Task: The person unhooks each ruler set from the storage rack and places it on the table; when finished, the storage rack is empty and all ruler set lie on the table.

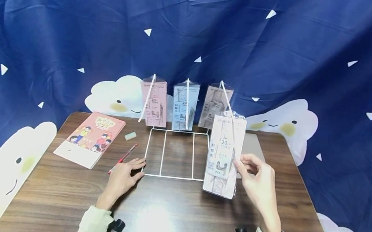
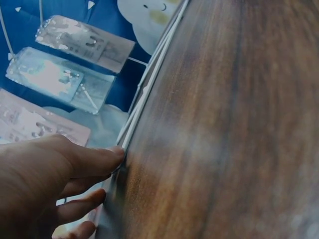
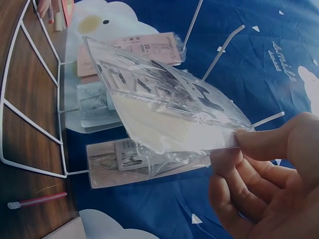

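My right hand (image 1: 257, 178) pinches the right edge of a white flat package (image 1: 218, 136) in clear plastic, held upright above the table. One rack prong (image 1: 227, 98) crosses the front of its upper part; whether it passes through the hang hole I cannot tell. My left hand (image 1: 125, 174) holds the left side of a white wire rack (image 1: 163, 152), thumb and fingertips at the wire in the left wrist view. Behind, on the rack's prongs, hang a pink package (image 1: 156, 108), a blue package (image 1: 177, 111) and a greyish-pink package (image 1: 210, 107).
At left lie a pink illustrated book (image 1: 84, 134), a pale eraser (image 1: 130, 136) and a red pen (image 1: 125, 157). A grey flat item (image 1: 254, 144) is partly hidden behind the white package. In the right wrist view, a slim red stick (image 3: 42, 200) lies beside the rack.
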`<state>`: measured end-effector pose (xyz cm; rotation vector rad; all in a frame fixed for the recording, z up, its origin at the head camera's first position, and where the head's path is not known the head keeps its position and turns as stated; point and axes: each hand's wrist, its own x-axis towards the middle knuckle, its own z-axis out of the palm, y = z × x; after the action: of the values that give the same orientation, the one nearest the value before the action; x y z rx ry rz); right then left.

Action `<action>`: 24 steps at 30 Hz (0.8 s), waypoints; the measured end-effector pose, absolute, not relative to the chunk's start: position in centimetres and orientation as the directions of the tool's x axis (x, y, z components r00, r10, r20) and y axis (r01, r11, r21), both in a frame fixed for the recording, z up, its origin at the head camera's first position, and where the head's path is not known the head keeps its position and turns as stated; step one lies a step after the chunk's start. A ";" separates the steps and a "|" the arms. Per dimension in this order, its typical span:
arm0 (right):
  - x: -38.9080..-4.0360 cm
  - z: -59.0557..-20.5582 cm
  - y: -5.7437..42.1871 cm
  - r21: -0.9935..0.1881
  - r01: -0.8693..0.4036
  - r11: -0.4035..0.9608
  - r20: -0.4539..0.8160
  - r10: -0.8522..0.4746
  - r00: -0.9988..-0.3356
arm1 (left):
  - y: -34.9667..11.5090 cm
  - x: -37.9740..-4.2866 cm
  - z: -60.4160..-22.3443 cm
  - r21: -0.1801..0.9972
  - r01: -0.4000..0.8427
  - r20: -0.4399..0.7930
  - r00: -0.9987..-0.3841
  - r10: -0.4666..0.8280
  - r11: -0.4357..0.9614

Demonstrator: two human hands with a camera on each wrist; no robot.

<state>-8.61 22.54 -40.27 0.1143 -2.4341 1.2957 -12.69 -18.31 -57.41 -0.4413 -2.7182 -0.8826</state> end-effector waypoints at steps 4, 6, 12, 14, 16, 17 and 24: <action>-7.5 -40.2 22.6 -0.797 -0.248 0.551 0.356 0.097 -0.929 | -18.3 -12.7 -57.4 0.539 0.344 0.306 -0.930 0.201 0.769; -7.1 -40.1 22.6 -0.800 -0.251 0.545 0.357 0.096 -0.929 | -18.3 -12.7 -57.5 0.543 0.340 0.301 -0.932 0.200 0.768; -6.0 -39.8 22.6 -0.789 -0.263 0.555 0.374 0.095 -0.922 | -18.3 -12.7 -57.4 0.537 0.342 0.303 -0.931 0.202 0.771; -5.8 -39.7 22.7 -0.785 -0.264 0.560 0.377 0.094 -0.922 | -18.3 -12.7 -57.5 0.532 0.347 0.307 -0.929 0.206 0.772; -5.5 -39.6 22.7 -0.785 -0.262 0.561 0.375 0.093 -0.922 | -18.3 -12.6 -57.4 0.534 0.347 0.307 -0.929 0.205 0.772; -5.4 -39.6 22.8 -0.784 -0.260 0.563 0.373 0.094 -0.923 | -18.3 -12.6 -57.4 0.535 0.346 0.307 -0.930 0.204 0.770; -4.2 -39.4 22.8 -0.777 -0.257 0.574 0.372 0.090 -0.924 | -18.2 -12.5 -57.3 0.536 0.340 0.304 -0.932 0.198 0.773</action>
<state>-4.20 22.78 -39.41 0.1347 -2.4375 1.2901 -12.52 -18.19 -57.26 -0.4215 -2.7367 -0.8917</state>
